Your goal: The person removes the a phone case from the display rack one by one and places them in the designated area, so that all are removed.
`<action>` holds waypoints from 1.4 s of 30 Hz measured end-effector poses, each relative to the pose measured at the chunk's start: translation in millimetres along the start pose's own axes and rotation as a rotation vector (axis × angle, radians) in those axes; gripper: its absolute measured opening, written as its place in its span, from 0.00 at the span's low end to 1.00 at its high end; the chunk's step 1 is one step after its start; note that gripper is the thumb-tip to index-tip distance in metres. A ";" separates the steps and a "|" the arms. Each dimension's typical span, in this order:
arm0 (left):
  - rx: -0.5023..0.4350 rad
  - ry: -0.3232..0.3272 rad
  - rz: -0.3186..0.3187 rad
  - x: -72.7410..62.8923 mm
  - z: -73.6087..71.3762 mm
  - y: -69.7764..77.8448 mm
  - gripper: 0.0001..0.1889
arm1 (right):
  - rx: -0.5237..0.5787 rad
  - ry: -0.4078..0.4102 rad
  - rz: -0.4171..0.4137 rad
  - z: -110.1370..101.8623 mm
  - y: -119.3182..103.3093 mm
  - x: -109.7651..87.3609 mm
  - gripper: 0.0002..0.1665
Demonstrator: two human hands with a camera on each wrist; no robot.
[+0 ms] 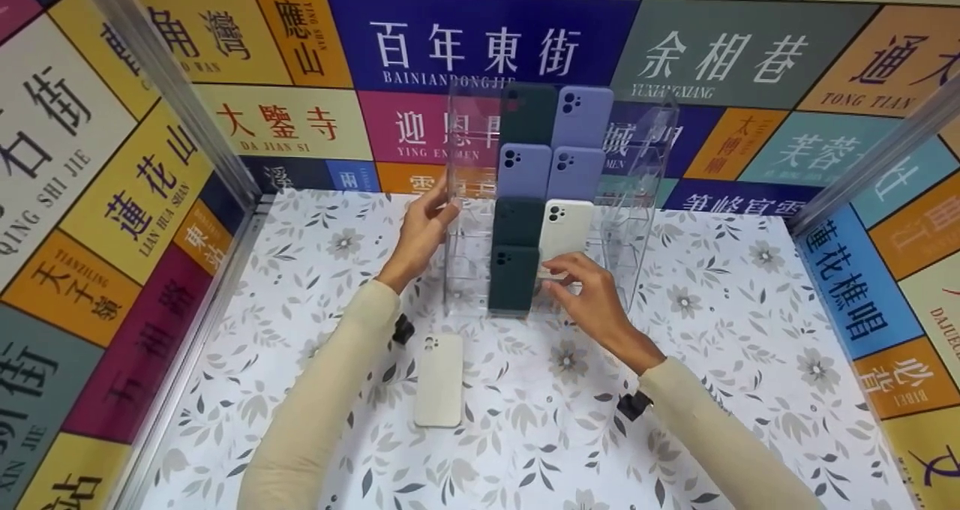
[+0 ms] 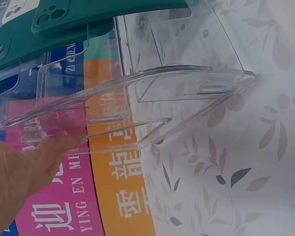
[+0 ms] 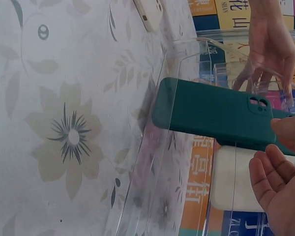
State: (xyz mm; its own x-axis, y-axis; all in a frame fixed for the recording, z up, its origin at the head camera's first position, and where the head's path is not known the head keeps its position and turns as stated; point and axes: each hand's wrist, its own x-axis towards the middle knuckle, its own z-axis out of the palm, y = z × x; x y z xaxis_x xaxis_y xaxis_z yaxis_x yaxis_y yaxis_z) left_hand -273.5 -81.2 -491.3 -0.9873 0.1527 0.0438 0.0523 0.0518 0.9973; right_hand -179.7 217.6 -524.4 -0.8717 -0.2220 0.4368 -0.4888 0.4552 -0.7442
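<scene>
A clear stepped display rack (image 1: 637, 270) holds phone cases in two columns. My left hand (image 1: 420, 236) grips the rack's left side panel; its fingers (image 2: 64, 145) lie along the clear edge. My right hand (image 1: 589, 296) is at the lower end of a white phone case (image 1: 568, 225) in the right column, its fingers loosely bent. Beside it, in the lowest step of the left column, stands a dark green phone case (image 1: 514, 281). In the right wrist view, the fingertips (image 3: 258, 169) overlap the white case, and nothing shows between fingers and thumb.
Purple phone cases (image 1: 585, 116) and more dark green cases (image 1: 527, 112) stand higher up the rack. Another white phone case (image 1: 439, 380) lies on the flower-patterned tabletop (image 1: 720, 420) in front of it. Lettered panels (image 1: 487, 34) enclose the back and sides.
</scene>
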 end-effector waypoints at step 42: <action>0.023 0.023 0.035 -0.6 1.0 0.5 0.35 | 0.041 0.086 -0.025 23.0 11.0 17.0 0.17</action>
State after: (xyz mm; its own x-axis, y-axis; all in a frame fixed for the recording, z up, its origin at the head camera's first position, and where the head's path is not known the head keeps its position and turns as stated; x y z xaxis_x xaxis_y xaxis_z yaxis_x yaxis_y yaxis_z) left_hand -272.7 -80.3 -490.9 -0.9881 0.1317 0.0799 0.0897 0.0696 0.9935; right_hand -200.7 199.0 -536.7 -0.8538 -0.1573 0.4962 -0.5132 0.4145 -0.7516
